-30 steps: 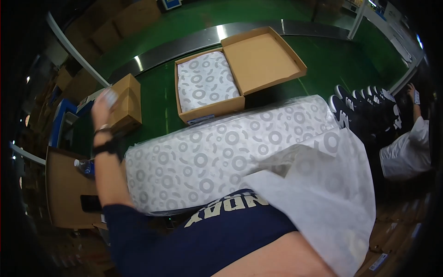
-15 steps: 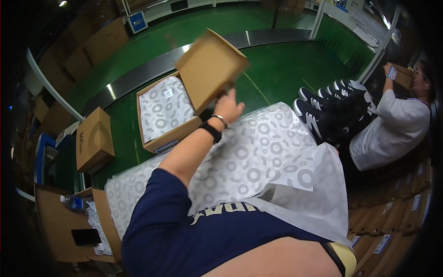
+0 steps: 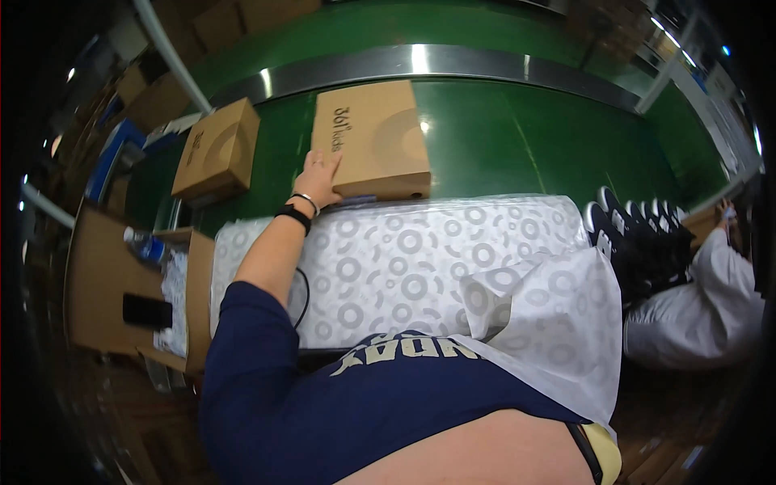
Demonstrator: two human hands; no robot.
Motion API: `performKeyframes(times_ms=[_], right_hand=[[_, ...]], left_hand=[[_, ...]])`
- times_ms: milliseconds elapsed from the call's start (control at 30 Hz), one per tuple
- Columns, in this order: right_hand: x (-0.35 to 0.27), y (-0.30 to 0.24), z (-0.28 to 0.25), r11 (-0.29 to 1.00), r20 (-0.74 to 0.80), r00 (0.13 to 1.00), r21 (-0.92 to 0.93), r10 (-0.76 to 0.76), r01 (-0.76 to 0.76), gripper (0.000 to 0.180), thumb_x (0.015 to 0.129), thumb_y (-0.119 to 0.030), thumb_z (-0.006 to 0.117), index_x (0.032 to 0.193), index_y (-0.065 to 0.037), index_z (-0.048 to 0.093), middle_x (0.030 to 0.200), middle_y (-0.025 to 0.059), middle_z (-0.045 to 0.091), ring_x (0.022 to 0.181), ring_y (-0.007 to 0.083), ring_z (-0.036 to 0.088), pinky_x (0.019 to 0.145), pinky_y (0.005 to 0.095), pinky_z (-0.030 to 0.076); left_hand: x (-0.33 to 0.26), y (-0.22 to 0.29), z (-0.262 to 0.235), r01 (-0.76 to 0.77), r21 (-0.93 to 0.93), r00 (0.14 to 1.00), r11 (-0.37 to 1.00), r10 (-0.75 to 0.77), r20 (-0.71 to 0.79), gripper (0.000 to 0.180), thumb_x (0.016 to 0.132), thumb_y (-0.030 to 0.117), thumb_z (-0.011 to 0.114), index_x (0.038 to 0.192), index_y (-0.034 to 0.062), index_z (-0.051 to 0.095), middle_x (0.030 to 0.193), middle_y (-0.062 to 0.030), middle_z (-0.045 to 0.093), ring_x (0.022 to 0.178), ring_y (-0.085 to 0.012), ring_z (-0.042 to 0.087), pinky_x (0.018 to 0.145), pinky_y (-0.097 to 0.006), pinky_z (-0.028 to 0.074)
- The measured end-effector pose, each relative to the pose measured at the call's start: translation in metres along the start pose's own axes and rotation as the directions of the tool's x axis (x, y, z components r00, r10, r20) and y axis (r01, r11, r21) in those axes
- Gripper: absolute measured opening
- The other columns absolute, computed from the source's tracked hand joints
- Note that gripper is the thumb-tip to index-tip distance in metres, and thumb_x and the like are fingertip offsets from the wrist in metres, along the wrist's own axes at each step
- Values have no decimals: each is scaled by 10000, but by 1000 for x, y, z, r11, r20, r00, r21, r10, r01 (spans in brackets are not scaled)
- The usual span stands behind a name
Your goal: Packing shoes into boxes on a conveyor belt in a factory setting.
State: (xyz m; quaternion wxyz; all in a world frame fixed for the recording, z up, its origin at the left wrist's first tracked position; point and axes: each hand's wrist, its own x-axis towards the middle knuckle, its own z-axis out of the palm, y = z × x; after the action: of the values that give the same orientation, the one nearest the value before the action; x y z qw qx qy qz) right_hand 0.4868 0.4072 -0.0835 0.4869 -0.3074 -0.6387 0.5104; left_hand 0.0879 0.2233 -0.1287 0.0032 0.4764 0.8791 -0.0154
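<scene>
A closed brown cardboard shoebox [image 3: 376, 129] lies on the green belt surface, just beyond the wrapping paper. My left hand [image 3: 320, 179] rests against its near left edge, fingers stretched out and touching the lid and side. A black band and a bracelet circle that wrist. Between me and the shoebox spreads a stack of white wrapping paper [image 3: 388, 259] printed with grey rings. One loose paper sheet [image 3: 558, 323] hangs over the near right side of the stack. My right hand is out of the picture.
Another brown shoebox [image 3: 218, 153] stands farther left. An open carton [image 3: 198, 283] at left holds paper scraps, with a bottle [image 3: 145, 244] and black phone [image 3: 147, 310] beside them. Black shoes [image 3: 638, 234] line the right, near a person in a white shirt [image 3: 695, 311].
The shoebox lid, raised before over paper-wrapped contents, is now down. My left hand has moved from the lid's right side to the box's left edge. The view has turned.
</scene>
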Motion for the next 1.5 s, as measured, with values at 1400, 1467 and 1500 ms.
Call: performKeyframes(times_ms=[1400, 1467, 1500], right_hand=[[37, 36, 48, 921, 423, 829, -36, 367, -389, 185, 777, -88, 524, 935, -18, 588, 809, 29, 602, 725, 106, 559, 626, 229, 428], [65, 49, 32, 952, 347, 907, -265, 240, -151, 184, 785, -96, 507, 915, 8, 584, 811, 62, 615, 733, 143, 569, 644, 280, 439], [72, 39, 35, 900, 318, 939, -436, 128, 25, 186, 789, -101, 505, 911, 18, 578, 810, 76, 619, 738, 160, 573, 653, 296, 439]], left_hand=[[-45, 52, -36, 420, -370, 882, -829, 468, -48, 346, 895, 237, 418, 1103, -30, 494, 1009, -112, 581, 875, -206, 570, 794, -319, 462], [-58, 43, -52, 547, -429, 837, -719, 461, 295, 326, 895, 204, 414, 1132, -12, 471, 1015, -143, 573, 915, -237, 568, 832, -371, 460], [-59, 42, -53, 545, -430, 839, -720, 457, 297, 326, 895, 204, 414, 1132, -12, 471, 1015, -143, 573, 915, -237, 568, 832, -371, 460]])
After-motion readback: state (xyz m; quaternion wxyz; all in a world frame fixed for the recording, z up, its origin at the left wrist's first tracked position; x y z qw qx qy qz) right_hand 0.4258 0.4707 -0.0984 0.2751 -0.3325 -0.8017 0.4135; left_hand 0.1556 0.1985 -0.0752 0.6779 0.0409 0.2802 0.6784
